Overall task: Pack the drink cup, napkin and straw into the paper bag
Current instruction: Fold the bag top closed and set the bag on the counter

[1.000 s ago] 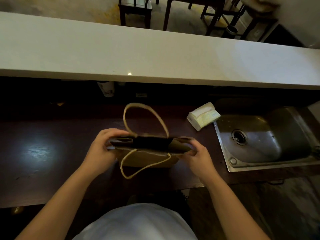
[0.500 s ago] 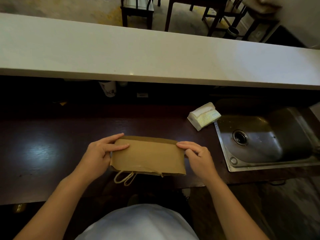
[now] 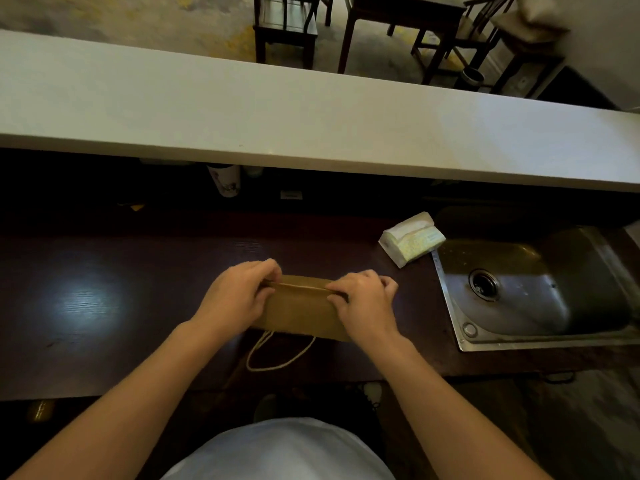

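The brown paper bag lies flat and folded on the dark table, left of the steel sink, its far edge pinched in a crease. Its pale cord handle trails off the near edge in a loop. The napkin pack (white, wrapped, tilted) sits just beside the sink's far left corner. A white cup stands upright in shadow, well left of the sink.

One head-worn wide-angle view, looking forward and steeply down.

The camera sits above the person's chest, close over the dark bench, with both forearms reaching in from the bottom edge; the sink lies at right, and a white counter and chairs beyond.
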